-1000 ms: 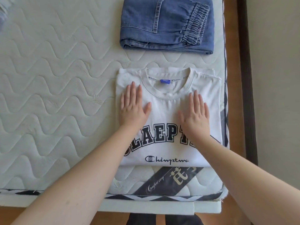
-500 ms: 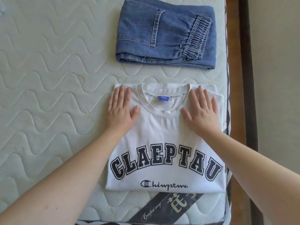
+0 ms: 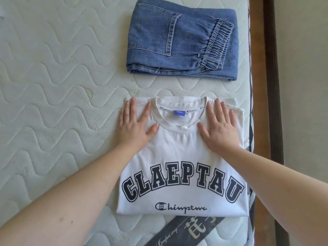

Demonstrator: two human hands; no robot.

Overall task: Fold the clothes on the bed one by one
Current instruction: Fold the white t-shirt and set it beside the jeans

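Since a second ago both hands have slid up from the print to the shoulders: left hand [image 3: 135,127] and right hand [image 3: 219,129] flat, fingers straight, pressing the folded white T-shirt [image 3: 179,157], near right on the mattress [image 3: 53,86]. Folded jeans [image 3: 182,41] lie beyond, apart. No containers, probably.

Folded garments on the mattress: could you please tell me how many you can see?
2: the blue jeans at the far end, and the white T-shirt nearer, under both hands. Others may lie outside the frame.
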